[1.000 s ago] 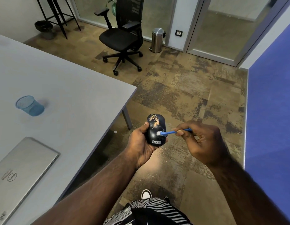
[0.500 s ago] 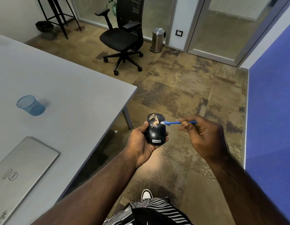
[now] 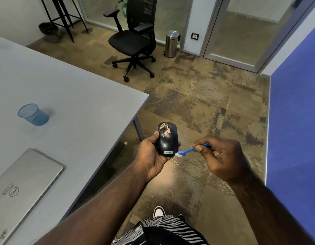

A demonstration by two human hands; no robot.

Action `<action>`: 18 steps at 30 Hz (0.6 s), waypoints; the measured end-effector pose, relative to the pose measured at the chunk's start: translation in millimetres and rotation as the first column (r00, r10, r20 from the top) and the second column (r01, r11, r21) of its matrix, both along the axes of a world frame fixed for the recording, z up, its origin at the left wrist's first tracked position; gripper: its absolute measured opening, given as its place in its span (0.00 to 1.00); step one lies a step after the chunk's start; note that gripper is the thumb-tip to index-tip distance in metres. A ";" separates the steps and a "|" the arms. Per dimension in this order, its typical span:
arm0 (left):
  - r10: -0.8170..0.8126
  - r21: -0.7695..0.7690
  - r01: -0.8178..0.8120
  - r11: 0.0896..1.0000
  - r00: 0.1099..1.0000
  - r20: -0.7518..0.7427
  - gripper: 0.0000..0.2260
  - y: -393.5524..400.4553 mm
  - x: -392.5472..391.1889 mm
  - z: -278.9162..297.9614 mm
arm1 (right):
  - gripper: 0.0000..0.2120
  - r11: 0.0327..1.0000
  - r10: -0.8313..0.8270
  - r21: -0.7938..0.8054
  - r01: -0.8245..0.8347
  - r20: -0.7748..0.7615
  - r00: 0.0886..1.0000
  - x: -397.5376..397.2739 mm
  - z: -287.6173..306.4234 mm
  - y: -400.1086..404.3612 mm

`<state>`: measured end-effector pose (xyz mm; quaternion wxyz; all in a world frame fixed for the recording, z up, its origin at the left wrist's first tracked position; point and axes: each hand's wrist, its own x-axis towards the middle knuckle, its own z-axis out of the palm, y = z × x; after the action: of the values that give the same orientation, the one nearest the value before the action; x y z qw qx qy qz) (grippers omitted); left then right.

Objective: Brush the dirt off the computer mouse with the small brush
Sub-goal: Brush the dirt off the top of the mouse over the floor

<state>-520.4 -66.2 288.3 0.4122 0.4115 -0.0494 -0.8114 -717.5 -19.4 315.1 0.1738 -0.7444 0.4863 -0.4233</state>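
Note:
A black computer mouse [image 3: 167, 141] with a small label at its near end sits upright in my left hand [image 3: 151, 154], held over the floor. Tan dirt covers its far upper part. My right hand [image 3: 222, 156] pinches a small blue brush [image 3: 190, 151] by the handle. The brush's white bristles touch the mouse's near right edge, beside the label.
A grey table [image 3: 73, 96] stands to the left with a blue mesh cup [image 3: 33, 114] and a closed silver laptop [image 3: 22, 184]. A black office chair [image 3: 135, 41] and a steel bin [image 3: 172, 43] stand farther back. A blue wall [image 3: 294, 121] runs along the right.
The brush head has swept from the mouse's far dirty end down to its near right edge. My left hand holds the mouse in about the same place.

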 end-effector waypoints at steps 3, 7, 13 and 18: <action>0.021 0.000 -0.021 1.000 1.000 -0.017 0.19 -0.8 0.5 0.2 | 0.05 0.998 -0.035 -0.040 0.039 0.099 0.994 -1.4 1.4 -0.2; 0.025 0.006 -0.025 1.000 0.999 -0.020 0.19 0.2 0.8 -1.5 | 0.06 1.000 0.027 -0.016 -0.026 0.037 0.999 0.4 0.5 0.5; 0.010 -0.010 -0.010 1.000 1.000 -0.020 0.20 -0.2 0.6 -0.6 | 0.06 0.999 -0.005 -0.034 0.006 0.015 1.000 -1.4 0.3 2.9; -0.004 0.002 0.004 1.000 0.999 -0.043 0.19 2.5 0.5 -0.8 | 0.07 0.985 -0.168 -0.028 0.171 0.082 0.982 2.0 -0.3 -1.9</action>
<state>-519.8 -63.8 287.5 0.4112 0.3944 -0.0404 -0.8208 -715.5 -21.3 314.8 0.1432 -0.6856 0.5332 -0.4744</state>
